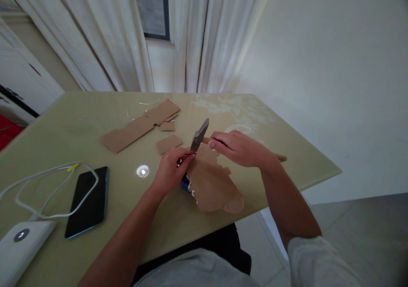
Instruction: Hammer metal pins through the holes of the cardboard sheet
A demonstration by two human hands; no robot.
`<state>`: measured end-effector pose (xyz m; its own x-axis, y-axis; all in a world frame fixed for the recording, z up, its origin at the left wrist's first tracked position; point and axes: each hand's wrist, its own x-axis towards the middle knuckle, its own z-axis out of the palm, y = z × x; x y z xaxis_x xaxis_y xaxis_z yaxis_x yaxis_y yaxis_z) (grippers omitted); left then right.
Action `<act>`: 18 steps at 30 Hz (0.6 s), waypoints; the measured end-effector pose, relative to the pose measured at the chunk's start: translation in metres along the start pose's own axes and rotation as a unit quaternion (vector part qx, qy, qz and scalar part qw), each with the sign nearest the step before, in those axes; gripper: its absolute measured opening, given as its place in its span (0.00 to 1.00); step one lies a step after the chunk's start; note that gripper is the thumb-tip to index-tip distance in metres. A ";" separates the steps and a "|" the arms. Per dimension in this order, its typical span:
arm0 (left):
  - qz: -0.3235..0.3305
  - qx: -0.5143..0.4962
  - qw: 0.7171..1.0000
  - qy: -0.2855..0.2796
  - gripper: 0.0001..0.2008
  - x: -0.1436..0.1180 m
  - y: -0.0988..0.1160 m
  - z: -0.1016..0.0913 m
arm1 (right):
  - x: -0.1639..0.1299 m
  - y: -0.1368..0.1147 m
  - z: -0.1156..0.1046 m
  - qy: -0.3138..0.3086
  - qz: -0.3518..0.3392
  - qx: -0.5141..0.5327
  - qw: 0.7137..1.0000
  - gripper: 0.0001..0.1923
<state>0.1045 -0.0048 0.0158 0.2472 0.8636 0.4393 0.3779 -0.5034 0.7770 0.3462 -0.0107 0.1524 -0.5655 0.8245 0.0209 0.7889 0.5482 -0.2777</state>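
Hammer (199,135) in right hand (237,148), head beside left fingers (186,157)

Just under the left hand's fingers (185,157) lies a brown cardboard piece (212,183) dotted with small dark holes, a blue object (184,183) beside it. The hammer (199,135) above those fingers has a grey head and tan handle. The table (79,121) is pale olive.

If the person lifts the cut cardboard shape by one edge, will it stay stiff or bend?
The cardboard shape looks thin and flat, so it probably feels light and bends somewhat. Its ragged edge and the small holes near the hammer may tear easily.
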 end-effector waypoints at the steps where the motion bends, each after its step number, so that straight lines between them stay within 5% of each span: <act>1: 0.000 0.001 1.000 -0.002 0.10 0.000 0.000 0.000 | 0.000 0.000 0.001 -0.010 -0.003 -0.003 1.000 0.22; 18: 0.003 0.006 1.000 -0.004 0.09 0.000 -0.004 0.003 | 0.001 -0.003 0.000 0.002 0.004 -0.026 1.000 0.21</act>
<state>0.1051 -0.0030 0.0113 0.2569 0.8599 0.4410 0.3869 -0.5097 0.7685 0.3433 -0.0114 0.1532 -0.5588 0.8290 0.0223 0.8047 0.5485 -0.2270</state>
